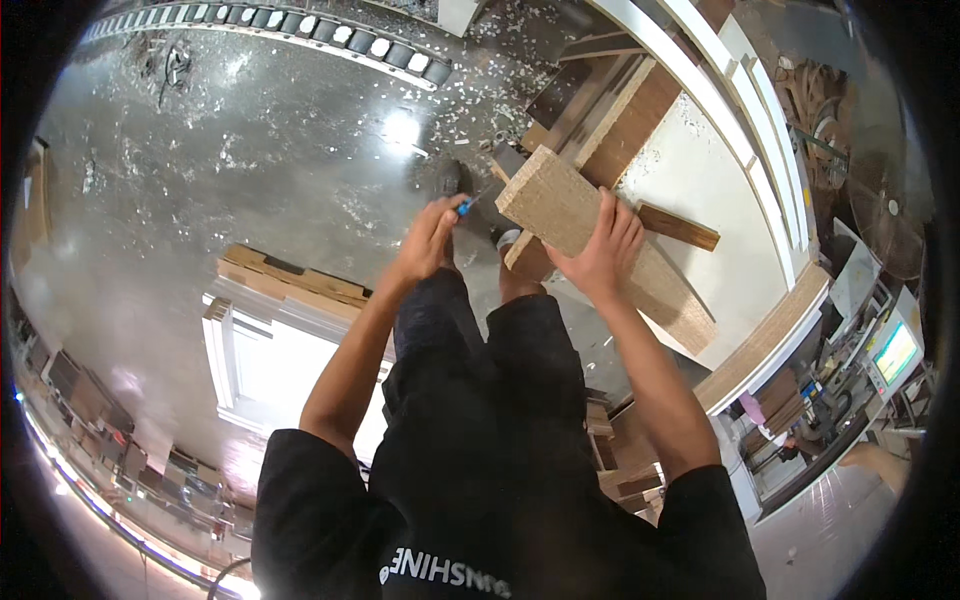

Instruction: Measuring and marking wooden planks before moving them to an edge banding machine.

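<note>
My left hand (pixel 427 237) is closed around a small tool with a blue handle (pixel 463 208). A thin tip seems to stick out toward the board, but its kind is too small to make out. My right hand (pixel 605 250) grips a thick particleboard plank (pixel 545 200), thumb on the near side and fingers over its face. The plank slants from upper left to lower right across a stack of boards with a white panel (pixel 690 150) on top. A short wooden strip (pixel 680 226) lies beside my right fingers. The tool's tip is close to the plank's left end.
At the left, a stack of white frames and brown boards (pixel 290 280) stands near my left forearm. A roller conveyor (pixel 340 37) crosses the far floor. Wood chips (pixel 490 75) litter the floor. At the right are long white strips (pixel 700 55) and a machine screen (pixel 893 352).
</note>
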A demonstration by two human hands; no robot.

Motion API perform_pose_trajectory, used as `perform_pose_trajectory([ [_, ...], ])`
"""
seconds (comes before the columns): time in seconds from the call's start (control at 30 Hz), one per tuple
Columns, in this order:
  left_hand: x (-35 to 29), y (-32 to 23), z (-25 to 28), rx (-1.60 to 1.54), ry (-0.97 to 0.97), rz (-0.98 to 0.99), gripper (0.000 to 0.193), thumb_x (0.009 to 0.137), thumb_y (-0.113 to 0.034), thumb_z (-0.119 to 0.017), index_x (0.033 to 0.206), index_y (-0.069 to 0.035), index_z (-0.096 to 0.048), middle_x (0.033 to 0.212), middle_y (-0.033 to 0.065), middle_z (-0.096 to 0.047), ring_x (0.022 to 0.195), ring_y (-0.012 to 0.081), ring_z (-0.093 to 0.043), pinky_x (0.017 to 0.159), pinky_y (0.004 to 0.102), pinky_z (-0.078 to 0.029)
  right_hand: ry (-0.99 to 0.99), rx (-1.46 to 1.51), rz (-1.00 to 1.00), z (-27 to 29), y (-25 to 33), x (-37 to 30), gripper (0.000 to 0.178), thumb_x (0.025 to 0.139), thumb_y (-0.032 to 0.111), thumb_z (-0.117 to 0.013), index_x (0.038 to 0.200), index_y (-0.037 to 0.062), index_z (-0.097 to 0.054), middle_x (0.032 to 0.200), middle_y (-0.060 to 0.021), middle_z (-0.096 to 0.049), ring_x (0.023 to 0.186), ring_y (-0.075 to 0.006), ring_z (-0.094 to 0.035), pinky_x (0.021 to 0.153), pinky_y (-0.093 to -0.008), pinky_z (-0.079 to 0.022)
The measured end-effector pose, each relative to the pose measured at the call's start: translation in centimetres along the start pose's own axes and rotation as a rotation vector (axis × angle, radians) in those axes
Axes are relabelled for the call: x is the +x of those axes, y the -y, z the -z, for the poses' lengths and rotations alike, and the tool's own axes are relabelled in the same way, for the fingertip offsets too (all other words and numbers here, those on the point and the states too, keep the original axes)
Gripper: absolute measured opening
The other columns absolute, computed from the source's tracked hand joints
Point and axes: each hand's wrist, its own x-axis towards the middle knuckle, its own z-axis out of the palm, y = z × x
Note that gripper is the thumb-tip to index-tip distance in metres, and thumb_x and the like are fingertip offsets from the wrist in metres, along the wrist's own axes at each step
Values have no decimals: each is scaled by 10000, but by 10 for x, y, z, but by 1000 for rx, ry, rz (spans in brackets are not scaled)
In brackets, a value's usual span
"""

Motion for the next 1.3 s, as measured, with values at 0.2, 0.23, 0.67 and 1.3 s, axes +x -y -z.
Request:
perform_pose_trajectory([
  [0.2, 8, -14, -4, 34, 89, -5, 484, 1143, -369, -450, 1384, 12, -626, 1021, 147, -610, 1012, 331, -579, 973, 426, -451, 48, 8, -3, 0, 1, 2, 1186, 664, 514, -923, 1586, 58, -333, 1404, -198, -450, 1296, -413, -434, 1106, -556, -324],
  [0.23, 9, -9, -4, 35, 86, -8, 484, 1143, -369, -450, 1384, 12, -626, 1021, 147, -610, 1012, 331, -579, 973, 426, -451, 50, 23, 5, 1, 3, 3, 1184, 665, 508, -924, 1585, 56, -332, 1401, -197, -448, 1288, -413, -436, 1105, -555, -326],
  [0.67, 19, 0, -5, -8, 129, 43, 497, 1161, -373, -401, 1408, 10, -600, 1165, 118, -647, 1098, 268, -587, 1022, 394, -431, 15, 12, 18, 1, 3, 3, 1183, 655, 502, -928, 1578, 41, -349, 1383, -187, -462, 1254, -393, -455, 1089, -540, -338],
  [1.3, 44, -10, -14, 128, 33, -37, 490, 1148, -394, -401, 1421, -61, -634, 1237, 137, -675, 1183, 333, -582, 1077, 439, -354, 27, 16, 44, 0, 5, 5, 1184, 658, 492, -930, 1577, 39, -337, 1380, -197, -457, 1264, -396, -449, 1097, -550, -335],
])
